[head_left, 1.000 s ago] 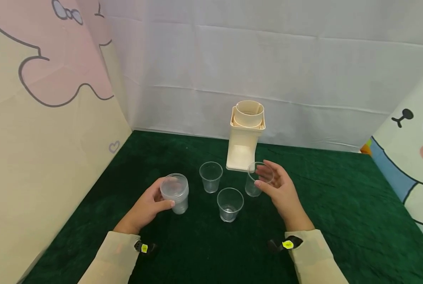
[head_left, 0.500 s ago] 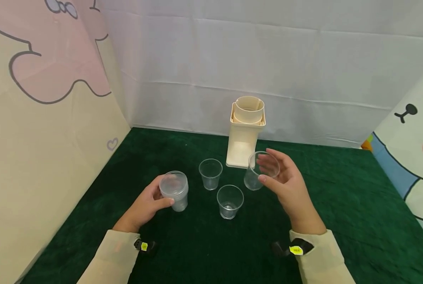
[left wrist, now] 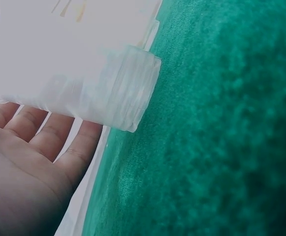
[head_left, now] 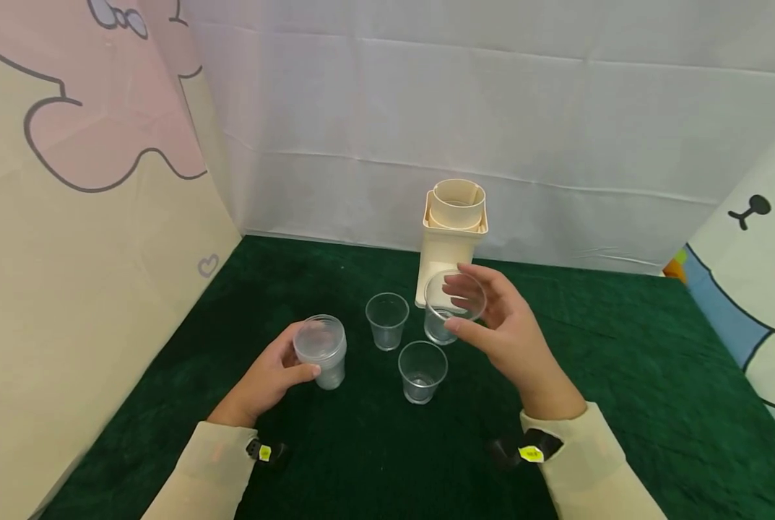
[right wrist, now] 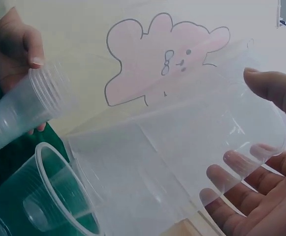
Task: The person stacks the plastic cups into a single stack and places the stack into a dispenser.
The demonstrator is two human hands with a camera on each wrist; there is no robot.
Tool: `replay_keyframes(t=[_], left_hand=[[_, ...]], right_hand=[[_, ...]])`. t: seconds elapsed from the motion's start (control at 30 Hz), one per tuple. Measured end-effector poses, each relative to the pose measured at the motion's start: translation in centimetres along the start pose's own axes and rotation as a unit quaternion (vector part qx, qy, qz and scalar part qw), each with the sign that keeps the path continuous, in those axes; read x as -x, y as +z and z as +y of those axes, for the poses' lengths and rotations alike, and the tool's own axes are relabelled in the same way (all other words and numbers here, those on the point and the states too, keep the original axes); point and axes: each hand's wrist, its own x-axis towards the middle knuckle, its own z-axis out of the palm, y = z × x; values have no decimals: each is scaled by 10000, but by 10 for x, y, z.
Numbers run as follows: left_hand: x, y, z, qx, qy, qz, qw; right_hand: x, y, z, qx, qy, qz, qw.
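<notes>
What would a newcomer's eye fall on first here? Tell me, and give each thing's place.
Probably the right hand, holding a single clear cup in front of the cream stand at the back, and the left hand, gripping a cup stack. Between them, two loose cups stand upright on the green cloth. A large pink cartoon figure stands out on the left backdrop.

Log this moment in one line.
left hand: holds stacked cups | right hand: holds one cup | green cloth: far cup, near cup, both upright | behind: cream stand
</notes>
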Motion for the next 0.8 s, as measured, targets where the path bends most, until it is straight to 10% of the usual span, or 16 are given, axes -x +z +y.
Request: replay_keyframes(t=[0.8], left_hand=[[0,0,-1,-31,-21,4,10000]], right_hand=[[-26,37,-2,-233,62,-506,9984]])
